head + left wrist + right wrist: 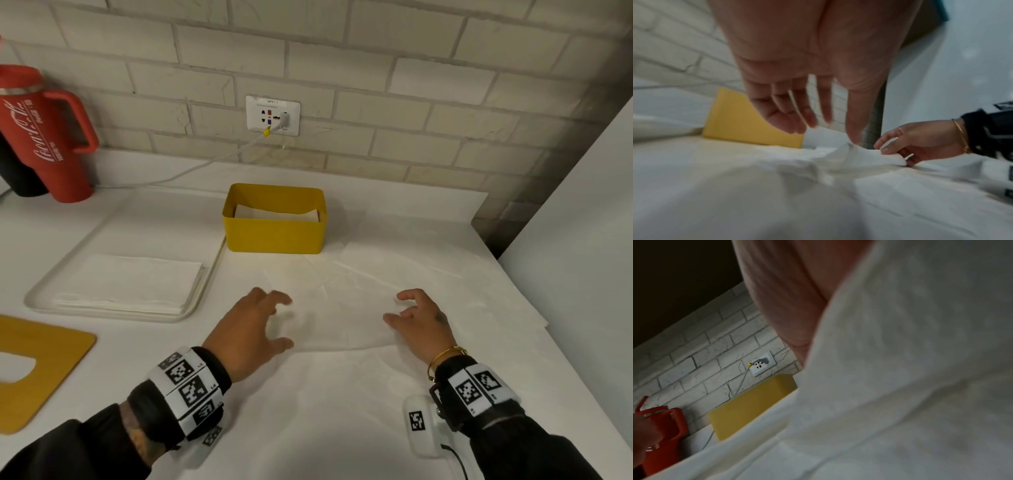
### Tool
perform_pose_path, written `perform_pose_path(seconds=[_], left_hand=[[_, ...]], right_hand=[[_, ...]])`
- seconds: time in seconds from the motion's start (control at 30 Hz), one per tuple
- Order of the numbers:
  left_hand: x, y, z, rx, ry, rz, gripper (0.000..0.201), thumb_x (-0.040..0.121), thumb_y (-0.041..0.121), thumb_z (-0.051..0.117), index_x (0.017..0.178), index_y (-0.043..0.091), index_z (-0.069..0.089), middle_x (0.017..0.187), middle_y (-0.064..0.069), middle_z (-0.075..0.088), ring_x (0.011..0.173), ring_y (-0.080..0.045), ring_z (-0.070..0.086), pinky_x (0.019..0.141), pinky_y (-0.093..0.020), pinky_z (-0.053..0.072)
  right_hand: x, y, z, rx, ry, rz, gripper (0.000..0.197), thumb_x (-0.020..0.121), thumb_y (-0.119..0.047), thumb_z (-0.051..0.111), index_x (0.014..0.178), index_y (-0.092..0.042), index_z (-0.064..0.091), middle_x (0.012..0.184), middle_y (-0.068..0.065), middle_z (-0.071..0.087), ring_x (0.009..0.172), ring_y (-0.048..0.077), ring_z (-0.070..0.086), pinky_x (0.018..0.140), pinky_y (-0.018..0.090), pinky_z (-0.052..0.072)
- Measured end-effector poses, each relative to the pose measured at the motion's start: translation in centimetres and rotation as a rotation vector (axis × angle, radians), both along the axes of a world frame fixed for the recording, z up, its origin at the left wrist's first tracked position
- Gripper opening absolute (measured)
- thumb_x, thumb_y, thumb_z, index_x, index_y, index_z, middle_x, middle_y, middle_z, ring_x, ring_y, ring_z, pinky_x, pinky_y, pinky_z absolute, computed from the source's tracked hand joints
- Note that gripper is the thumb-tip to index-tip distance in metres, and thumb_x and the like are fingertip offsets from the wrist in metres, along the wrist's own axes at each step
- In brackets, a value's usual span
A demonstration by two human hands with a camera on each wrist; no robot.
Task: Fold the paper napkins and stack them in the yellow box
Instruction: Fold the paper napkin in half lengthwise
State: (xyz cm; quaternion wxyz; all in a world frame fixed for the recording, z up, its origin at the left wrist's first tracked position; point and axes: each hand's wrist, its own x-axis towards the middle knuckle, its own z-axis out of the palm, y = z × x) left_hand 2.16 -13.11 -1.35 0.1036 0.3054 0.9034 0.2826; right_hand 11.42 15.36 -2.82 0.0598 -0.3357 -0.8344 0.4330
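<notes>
An unfolded white napkin point(342, 308) lies creased on the table between my hands. My left hand point(284, 322) hovers over its left edge with spread, straight fingers point(797, 123) and holds nothing. My right hand point(399, 308) pinches the napkin's right edge point(890, 158) between fingers and thumb and lifts it off the table; the raised sheet point(900, 369) fills most of the right wrist view. Just behind the napkin stands the yellow box point(274, 236) with folded napkins point(277, 214) inside. A stack of flat napkins point(126, 284) waits on the tray at the left.
The white tray point(34, 298) sits left of the box. A red tumbler point(44, 137) stands at the back left, and a cable runs from the wall outlet point(272, 116) toward it. A yellow board point(41, 359) lies front left. A white panel point(565, 240) bounds the right side.
</notes>
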Motion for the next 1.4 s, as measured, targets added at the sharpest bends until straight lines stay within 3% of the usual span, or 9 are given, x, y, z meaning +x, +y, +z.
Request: perform_pose_path(seconds=[0.1, 0.3, 0.43, 0.6, 0.77, 0.97, 1.03, 1.13, 1.4], left_hand=[[0.1, 1.1, 0.3, -0.11, 0.097, -0.216, 0.036, 0.091, 0.038, 0.073, 0.126, 0.032, 0.064, 0.126, 0.009, 0.056, 0.117, -0.013, 0.051, 0.096, -0.025, 0.042], [0.4, 3.1, 0.0, -0.349, 0.214, -0.333, 0.044, 0.095, 0.042, 0.064, 0.136, 0.029, 0.055, 0.138, 0.008, 0.052, 0.125, -0.016, 0.048, 0.098, -0.03, 0.043], [0.5, 3.4, -0.1, -0.482, 0.208, -0.32, 0.039, 0.1, 0.033, 0.055, 0.138, 0.022, 0.054, 0.135, 0.002, 0.057, 0.121, -0.021, 0.055, 0.092, -0.033, 0.046], [0.4, 3.4, -0.3, -0.54, 0.256, -0.293, 0.03, 0.099, 0.022, 0.046, 0.126, 0.018, 0.061, 0.121, -0.002, 0.066, 0.105, -0.026, 0.063, 0.079, -0.033, 0.046], [-0.7, 3.2, 1.1, -0.282, 0.251, -0.199, 0.022, 0.098, 0.03, 0.052, 0.109, 0.022, 0.07, 0.102, -0.002, 0.073, 0.088, -0.026, 0.066, 0.076, -0.034, 0.053], [-2.7, 1.9, 3.4, 0.461, -0.074, -0.003, 0.022, 0.082, 0.028, 0.085, 0.1, 0.027, 0.073, 0.097, 0.014, 0.074, 0.092, 0.003, 0.068, 0.082, -0.013, 0.051], [-2.9, 1.6, 4.3, 0.657, -0.399, 0.039, 0.038, 0.075, 0.021, 0.089, 0.109, 0.023, 0.072, 0.105, 0.005, 0.076, 0.099, -0.002, 0.07, 0.089, -0.018, 0.054], [-2.6, 1.7, 4.9, 0.839, -0.759, 0.044, 0.04, 0.076, 0.011, 0.086, 0.113, 0.007, 0.071, 0.107, -0.011, 0.078, 0.1, -0.022, 0.075, 0.085, -0.03, 0.06], [-2.2, 2.9, 5.4, 0.875, -0.666, 0.199, 0.005, 0.086, 0.001, 0.075, 0.09, -0.002, 0.072, 0.086, -0.008, 0.079, 0.078, -0.018, 0.075, 0.069, -0.026, 0.06]], right_hand=[[-0.1, 0.4, 0.4, 0.014, 0.028, -0.016, 0.037, 0.092, -0.039, 0.069, 0.122, -0.027, 0.051, 0.097, -0.002, 0.062, 0.109, 0.027, 0.058, 0.094, 0.037, 0.047], [1.6, 0.2, 1.3, 0.314, 0.043, 0.329, 0.044, 0.082, -0.036, 0.081, 0.119, -0.036, 0.058, 0.121, -0.012, 0.049, 0.113, 0.011, 0.052, 0.1, 0.033, 0.046], [1.5, -1.7, 2.0, 0.386, -0.081, 0.712, 0.027, 0.088, -0.031, 0.074, 0.114, -0.03, 0.068, 0.119, -0.012, 0.061, 0.114, 0.009, 0.054, 0.105, 0.032, 0.043], [0.2, -4.3, 2.3, 0.484, -0.155, 0.772, 0.039, 0.089, -0.039, 0.071, 0.126, -0.028, 0.063, 0.129, -0.009, 0.058, 0.121, 0.012, 0.05, 0.108, 0.034, 0.038], [-0.8, -6.1, 2.6, 0.569, -0.122, 0.768, 0.046, 0.091, -0.044, 0.067, 0.132, -0.026, 0.057, 0.131, -0.006, 0.057, 0.121, 0.015, 0.05, 0.105, 0.034, 0.038], [-1.2, -6.1, 3.7, 0.208, 0.201, 0.514, 0.025, 0.099, -0.026, 0.063, 0.076, -0.015, 0.061, 0.064, -0.01, 0.052, 0.06, 0.005, 0.047, 0.06, 0.021, 0.038], [-0.7, -5.6, 4.6, -0.105, 0.248, 0.423, 0.029, 0.097, -0.024, 0.066, 0.07, -0.017, 0.059, 0.063, -0.012, 0.054, 0.061, 0.005, 0.048, 0.063, 0.023, 0.04], [-0.6, -5.6, 5.2, -0.501, 0.323, 0.314, 0.013, 0.096, -0.017, 0.067, 0.101, -0.006, 0.073, 0.097, 0.009, 0.077, 0.086, 0.021, 0.069, 0.082, 0.04, 0.054], [-1.1, -7.2, 4.6, -0.568, 0.434, 0.137, 0.026, 0.087, -0.019, 0.075, 0.098, 0.003, 0.068, 0.096, 0.021, 0.074, 0.086, 0.03, 0.066, 0.084, 0.048, 0.052]])
